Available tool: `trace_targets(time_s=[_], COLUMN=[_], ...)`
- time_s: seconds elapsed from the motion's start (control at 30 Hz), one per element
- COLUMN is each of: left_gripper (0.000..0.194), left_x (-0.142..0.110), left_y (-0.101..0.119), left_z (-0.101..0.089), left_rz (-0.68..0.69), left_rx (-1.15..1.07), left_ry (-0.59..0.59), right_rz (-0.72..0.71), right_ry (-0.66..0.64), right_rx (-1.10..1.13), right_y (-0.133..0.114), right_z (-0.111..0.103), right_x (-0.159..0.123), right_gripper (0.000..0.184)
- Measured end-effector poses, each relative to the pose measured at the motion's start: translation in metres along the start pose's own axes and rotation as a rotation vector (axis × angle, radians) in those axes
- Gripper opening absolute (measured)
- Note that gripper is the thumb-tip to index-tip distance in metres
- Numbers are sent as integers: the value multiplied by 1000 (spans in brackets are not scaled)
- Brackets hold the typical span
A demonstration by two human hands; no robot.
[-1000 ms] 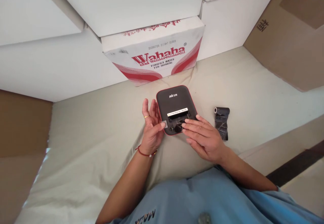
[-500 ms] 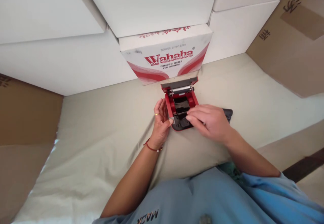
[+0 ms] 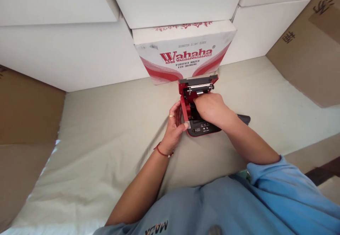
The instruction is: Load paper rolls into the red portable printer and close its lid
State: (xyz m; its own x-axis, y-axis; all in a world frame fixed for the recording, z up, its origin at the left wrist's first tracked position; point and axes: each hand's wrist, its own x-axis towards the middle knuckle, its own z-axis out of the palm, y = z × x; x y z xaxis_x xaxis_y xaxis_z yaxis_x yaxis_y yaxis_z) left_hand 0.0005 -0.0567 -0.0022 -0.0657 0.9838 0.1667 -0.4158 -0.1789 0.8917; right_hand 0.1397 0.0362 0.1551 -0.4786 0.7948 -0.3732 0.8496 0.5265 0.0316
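Observation:
A small red and black label printer (image 3: 204, 129) stands on the cloth with its lid (image 3: 198, 81) raised, showing a roller bar under it. My left hand (image 3: 173, 130) grips the printer's left side, thumb on the front left corner and fingers along the red wall. Reaching down into the open compartment is my right hand (image 3: 212, 109), its fingers hidden inside. Dark material (image 3: 195, 114) shows in the compartment beside that hand. A black roll-like object (image 3: 244, 119) lies at the printer's right, partly behind my right forearm.
A white and red Wahaha water carton (image 3: 186, 59) stands just behind the printer. White boxes (image 3: 87, 54) form a wall at the back. Brown cardboard boxes stand at the left (image 3: 26, 111) and right (image 3: 300, 54). Beige cloth (image 3: 106, 132) covers the work surface.
My right hand has moved from above the printer's front edge back and down into its compartment, uncovering the front buttons. My left hand keeps its grip. The whole view has shifted slightly.

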Motion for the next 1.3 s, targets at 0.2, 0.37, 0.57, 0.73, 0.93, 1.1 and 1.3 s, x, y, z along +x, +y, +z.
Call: trace_targets(time_s=[0.2, 0.37, 0.57, 0.73, 0.93, 1.1, 1.3], left_gripper=[87, 84, 84, 85, 83, 82, 81], left_x=[-2, -2, -2, -1, 0, 1, 0], left_y=[5, 10, 10, 9, 10, 9, 10], left_z=[3, 5, 2, 1, 2, 3, 3], left_rz=[-29, -48, -71, -76, -71, -75, -84], left_rx=[-9, -19, -9, 11, 11, -1, -15], left_ry=[3, 16, 38, 48, 52, 69, 71], right_rz=[-7, -188, -37, -28, 304, 481, 338], right_ry=[139, 212, 84, 0, 408, 228, 378], right_rx=[165, 741, 810, 762, 563, 403, 489], right_y=[9, 68, 132, 115, 137, 171, 165], right_z=[0, -1, 43, 99, 124, 142, 155], right_x=[-39, -110, -140, -121, -122, -121, -113], right_gripper=[36, 34, 43, 35, 43, 45, 45])
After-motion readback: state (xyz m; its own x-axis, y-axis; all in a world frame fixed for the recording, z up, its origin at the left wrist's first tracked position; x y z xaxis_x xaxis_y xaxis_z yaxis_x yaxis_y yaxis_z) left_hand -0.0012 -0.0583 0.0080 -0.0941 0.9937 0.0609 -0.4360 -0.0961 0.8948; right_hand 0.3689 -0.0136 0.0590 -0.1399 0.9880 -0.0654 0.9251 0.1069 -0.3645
